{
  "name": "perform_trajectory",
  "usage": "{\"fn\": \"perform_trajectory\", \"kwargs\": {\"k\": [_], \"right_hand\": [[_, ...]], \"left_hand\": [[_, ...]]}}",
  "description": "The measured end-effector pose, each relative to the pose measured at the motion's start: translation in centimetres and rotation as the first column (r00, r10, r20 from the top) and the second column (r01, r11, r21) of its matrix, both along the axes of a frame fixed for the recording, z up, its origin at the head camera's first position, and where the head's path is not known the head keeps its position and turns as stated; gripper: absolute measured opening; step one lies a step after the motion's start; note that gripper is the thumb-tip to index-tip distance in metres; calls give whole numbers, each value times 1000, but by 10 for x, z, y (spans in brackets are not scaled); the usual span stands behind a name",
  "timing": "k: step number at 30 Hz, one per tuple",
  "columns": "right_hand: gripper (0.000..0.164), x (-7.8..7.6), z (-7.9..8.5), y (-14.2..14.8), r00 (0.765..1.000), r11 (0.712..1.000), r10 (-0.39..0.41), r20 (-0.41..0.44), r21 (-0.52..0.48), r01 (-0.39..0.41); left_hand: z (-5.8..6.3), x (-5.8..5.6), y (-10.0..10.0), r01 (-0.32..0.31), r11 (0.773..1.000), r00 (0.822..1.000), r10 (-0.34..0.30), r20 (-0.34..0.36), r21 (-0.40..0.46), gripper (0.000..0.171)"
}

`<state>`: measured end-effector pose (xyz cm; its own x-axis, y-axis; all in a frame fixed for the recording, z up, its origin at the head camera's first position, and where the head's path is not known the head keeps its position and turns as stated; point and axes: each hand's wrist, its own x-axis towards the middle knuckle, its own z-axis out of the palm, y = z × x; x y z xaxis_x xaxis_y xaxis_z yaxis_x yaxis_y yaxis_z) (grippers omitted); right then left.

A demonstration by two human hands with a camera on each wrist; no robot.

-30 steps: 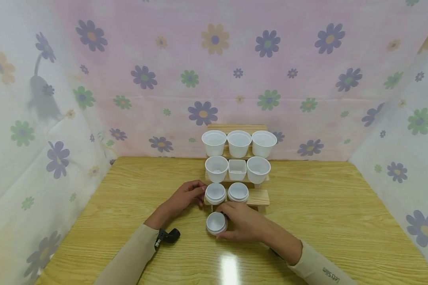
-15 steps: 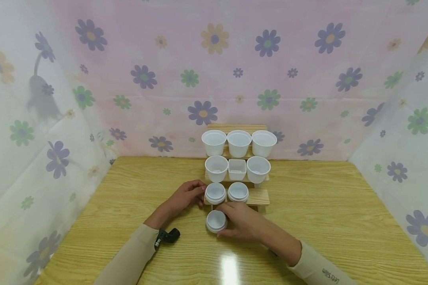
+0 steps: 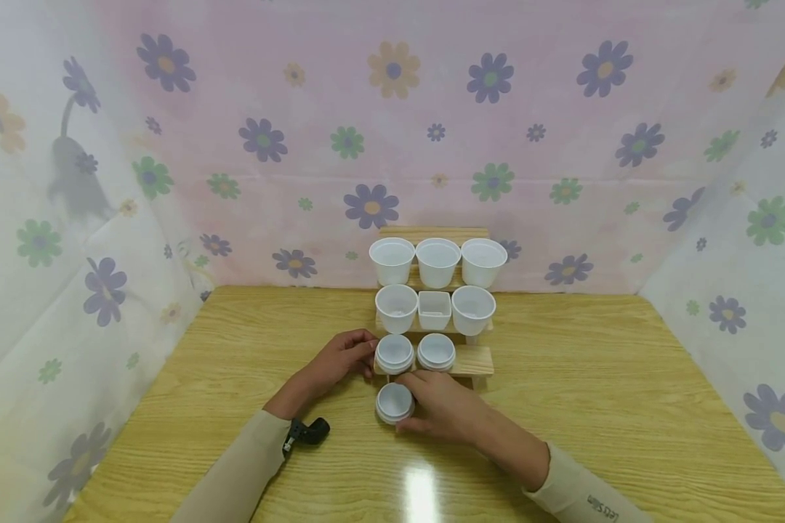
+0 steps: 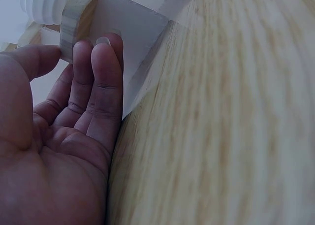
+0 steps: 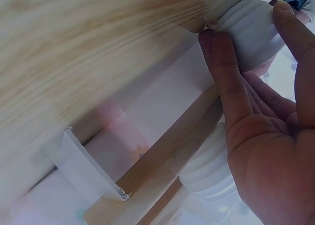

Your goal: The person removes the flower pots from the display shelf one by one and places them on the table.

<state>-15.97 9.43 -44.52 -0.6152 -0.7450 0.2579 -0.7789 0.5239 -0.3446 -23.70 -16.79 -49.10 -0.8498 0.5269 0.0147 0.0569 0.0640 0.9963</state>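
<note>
My right hand (image 3: 448,407) grips a small white round jar (image 3: 395,403) with a ridged side, open side up, in front of a stepped wooden stand (image 3: 474,359). In the right wrist view the fingers and thumb lie on opposite sides of this jar (image 5: 253,33). My left hand (image 3: 343,359) holds the left end of the stand's lowest step. The left wrist view has its thumb at the upper edge of that board (image 4: 78,23) and its curled fingers at the lower edge. Two similar jars, a left one (image 3: 395,352) and a middle one (image 3: 436,351), stand on this step.
Behind them, the second step carries two round white cups and a square white cup (image 3: 435,311). Three larger white cups (image 3: 438,263) line the step above. Flower-print cloth (image 3: 314,160) encloses the wooden table (image 3: 595,407) at the back and sides.
My right hand has slid the held jar slightly forward, toward the stand's lowest step. The left hand has stayed at the step's left end.
</note>
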Motion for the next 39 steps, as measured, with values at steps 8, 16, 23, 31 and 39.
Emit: {"fn": "perform_trajectory", "kwargs": {"k": [8, 16, 23, 31, 39], "right_hand": [[64, 2, 1, -1, 1000, 1000, -9, -18, 1, 9], [64, 3, -1, 1, 1000, 1000, -20, -4, 0, 20], [67, 3, -2, 2, 999, 999, -41, 9, 4, 41], [62, 5, -2, 6, 997, 999, -35, -70, -9, 35], [59, 11, 4, 15, 993, 998, -21, -114, -61, 14]], "left_hand": [[-1, -1, 0, 4, 1000, 1000, -4, -2, 5, 29], [3, 2, 2, -3, 1000, 1000, 3, 7, 0, 29], [3, 2, 1, -9, 1000, 1000, 9, 8, -2, 29], [0, 2, 0, -14, 1000, 1000, 14, -2, -5, 29], [1, 1, 1, -12, 1000, 1000, 12, -3, -8, 29]]}}
